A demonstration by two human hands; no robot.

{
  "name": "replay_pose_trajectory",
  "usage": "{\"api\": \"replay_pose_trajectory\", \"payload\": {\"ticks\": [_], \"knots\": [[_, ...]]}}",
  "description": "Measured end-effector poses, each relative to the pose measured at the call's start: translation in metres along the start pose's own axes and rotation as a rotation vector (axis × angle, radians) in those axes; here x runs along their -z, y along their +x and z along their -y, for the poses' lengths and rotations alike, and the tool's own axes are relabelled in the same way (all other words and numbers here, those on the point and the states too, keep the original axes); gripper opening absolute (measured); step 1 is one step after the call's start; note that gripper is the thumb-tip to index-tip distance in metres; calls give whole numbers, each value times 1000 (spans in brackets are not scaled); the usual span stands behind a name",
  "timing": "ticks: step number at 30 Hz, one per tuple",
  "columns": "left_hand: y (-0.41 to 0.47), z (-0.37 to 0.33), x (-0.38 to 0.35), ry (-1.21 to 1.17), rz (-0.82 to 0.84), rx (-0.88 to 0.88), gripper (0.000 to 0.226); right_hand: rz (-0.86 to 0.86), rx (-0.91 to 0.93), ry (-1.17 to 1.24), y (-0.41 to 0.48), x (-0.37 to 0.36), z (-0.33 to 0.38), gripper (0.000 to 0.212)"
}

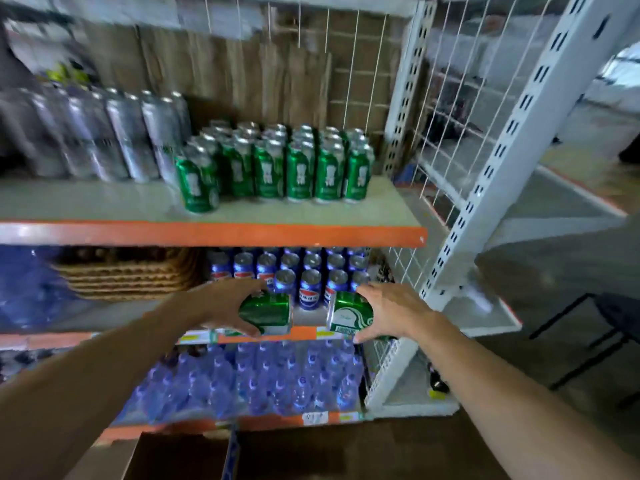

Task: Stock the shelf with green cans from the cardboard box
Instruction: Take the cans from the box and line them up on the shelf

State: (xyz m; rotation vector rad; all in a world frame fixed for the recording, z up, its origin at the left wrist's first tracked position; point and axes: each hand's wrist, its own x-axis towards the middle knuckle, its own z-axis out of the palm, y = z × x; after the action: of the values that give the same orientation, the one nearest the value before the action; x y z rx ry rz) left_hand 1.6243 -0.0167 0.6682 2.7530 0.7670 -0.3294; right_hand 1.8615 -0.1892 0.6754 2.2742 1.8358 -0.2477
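Both forearms stretch forward over the cardboard box; the left hand clasps one green can sideways, the right hand clasps a second green can, both below the shelf bearing stocked green cans.

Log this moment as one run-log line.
left hand: grips left can, sideways | right hand: grips right can, sideways | shelf: green cans standing, right side | box: bottom edge

Both arms reach forward, left grip and right grip each curled round a green can.
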Motion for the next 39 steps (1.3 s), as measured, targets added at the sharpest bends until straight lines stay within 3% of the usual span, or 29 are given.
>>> {"api": "replay_pose_trajectory", "payload": {"ticks": [10,16,39], "knots": [[-32,7,112,-65,-196,-29,68,-82,-53,-4,-9,122,-4,97],[-23,13,142,-93,-238,-16,80,-127,-75,30,7,155,-10,96],[99,13,174,-156,-236,104,80,-50,69,4,135,132,-82,98]]}}
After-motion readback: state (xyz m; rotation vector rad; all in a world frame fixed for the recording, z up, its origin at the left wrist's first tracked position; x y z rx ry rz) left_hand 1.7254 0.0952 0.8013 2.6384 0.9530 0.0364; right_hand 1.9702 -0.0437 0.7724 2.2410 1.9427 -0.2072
